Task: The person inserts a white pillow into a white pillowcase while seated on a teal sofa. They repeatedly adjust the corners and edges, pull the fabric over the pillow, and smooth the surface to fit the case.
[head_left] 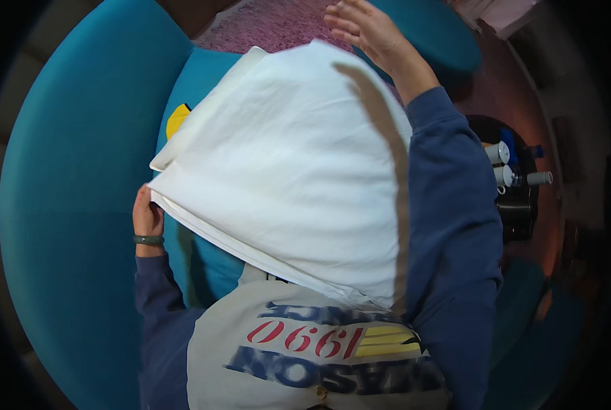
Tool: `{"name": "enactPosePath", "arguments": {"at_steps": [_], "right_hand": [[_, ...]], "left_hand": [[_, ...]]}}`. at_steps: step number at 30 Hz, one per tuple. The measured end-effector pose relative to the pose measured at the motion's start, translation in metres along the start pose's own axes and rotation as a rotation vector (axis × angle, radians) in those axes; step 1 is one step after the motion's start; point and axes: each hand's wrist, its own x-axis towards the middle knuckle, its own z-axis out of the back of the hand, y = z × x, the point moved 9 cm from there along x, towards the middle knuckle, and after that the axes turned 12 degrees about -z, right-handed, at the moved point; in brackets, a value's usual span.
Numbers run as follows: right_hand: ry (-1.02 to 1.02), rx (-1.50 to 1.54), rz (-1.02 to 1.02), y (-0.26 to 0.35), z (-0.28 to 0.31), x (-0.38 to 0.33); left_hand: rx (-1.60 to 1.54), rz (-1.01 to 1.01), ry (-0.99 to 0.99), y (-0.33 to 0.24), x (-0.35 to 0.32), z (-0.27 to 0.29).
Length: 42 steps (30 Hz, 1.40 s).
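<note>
A large white pillow (278, 164) lies in front of me, its near edge close to my body. Its left near corner is pinched in my left hand (147, 213), which wears a dark bracelet (148, 240) at the wrist. Beyond the far right edge of the pillow, my right hand (372, 35) is raised with its fingers stretched out, holding nothing. The right arm casts a long shadow over the white cloth. Another off-white layer (249, 63) shows under the pillow along its far left side.
The teal sofa (86, 157) curves up on the left and runs beneath the pillow. A yellow item (177, 120) pokes out beside the pillow. Farther off are a teal ottoman (432, 34) and a pinkish rug (271, 26). On the right, a dark round table (517, 205) carries white cups (498, 152) and bottles.
</note>
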Motion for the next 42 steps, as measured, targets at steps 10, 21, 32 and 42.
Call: {"name": "enactPosePath", "arguments": {"at_steps": [10,21,32,42], "right_hand": [[-0.53,-1.113,-0.619,-0.186,0.261,-0.217],[-0.728,-0.737,-0.644,-0.239,0.327,-0.349],[-0.695,-0.85,-0.438,-0.271,0.326,-0.347],[-0.754,-0.849,-0.209,-0.195,0.296,-0.346]], "left_hand": [[0.561,0.187,-0.039,0.069,-0.038,-0.072],[1.585,-0.881,0.215,0.004,-0.081,-0.225],[1.523,-0.664,0.104,0.021,0.046,-0.143],[1.248,-0.611,0.12,0.017,0.032,-0.155]]}}
